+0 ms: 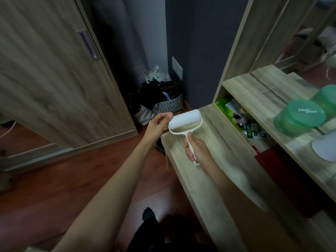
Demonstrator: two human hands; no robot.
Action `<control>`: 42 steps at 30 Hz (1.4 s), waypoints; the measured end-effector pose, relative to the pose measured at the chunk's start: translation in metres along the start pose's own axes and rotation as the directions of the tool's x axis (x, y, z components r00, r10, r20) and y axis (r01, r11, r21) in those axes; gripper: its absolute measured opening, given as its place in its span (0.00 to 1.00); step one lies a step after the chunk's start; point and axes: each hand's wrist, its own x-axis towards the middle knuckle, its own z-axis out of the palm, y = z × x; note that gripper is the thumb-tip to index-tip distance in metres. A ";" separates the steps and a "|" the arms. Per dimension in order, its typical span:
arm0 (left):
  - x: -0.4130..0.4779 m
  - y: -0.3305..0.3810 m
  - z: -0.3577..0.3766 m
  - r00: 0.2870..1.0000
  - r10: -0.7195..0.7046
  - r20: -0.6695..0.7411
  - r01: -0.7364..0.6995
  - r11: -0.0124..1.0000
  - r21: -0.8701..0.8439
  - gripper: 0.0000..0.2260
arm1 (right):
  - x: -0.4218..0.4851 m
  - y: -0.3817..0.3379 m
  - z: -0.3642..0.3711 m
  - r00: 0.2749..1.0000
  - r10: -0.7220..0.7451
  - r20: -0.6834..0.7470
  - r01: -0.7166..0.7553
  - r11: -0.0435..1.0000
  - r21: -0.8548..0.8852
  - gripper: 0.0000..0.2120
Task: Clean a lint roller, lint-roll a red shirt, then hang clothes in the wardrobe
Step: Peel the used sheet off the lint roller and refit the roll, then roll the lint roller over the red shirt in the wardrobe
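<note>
The right hand [195, 149] is gripping the white handle of the lint roller [183, 119], fingers curled round it and thumb lying up along the stem, and is holding the tool just above the near left end of the pale wooden tabletop [214, 166], with the roll pointing away from the body. The left hand [158, 122] is reaching in from the left and pinching the left end of the white roll between thumb and fingertips [168, 116]; whether it is gripping a loose sheet or the roll itself is too blurred to tell. A shelf [263, 99] is running above the tabletop on the right, and two translucent green tubs [300, 118] with lids are sitting on it, near a white rounded object [325, 148]. Green and white packets [234, 113] are lying in the space under the shelf, and a dark red thing [276, 166] is lying there nearer the body. On the left, a wardrobe door [54, 79] with a recessed handle is standing above the reddish wood floor [91, 170]. A patterned basket [170, 104] stuffed with dark and white bags is sitting in the corner beyond the hands.
</note>
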 end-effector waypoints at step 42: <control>0.383 0.133 -0.365 0.651 0.706 -0.279 0.090 0.294 0.952 0.45 | 0.391 -0.177 0.297 0.975 -0.161 0.152 0.072 0.879 0.471 0.24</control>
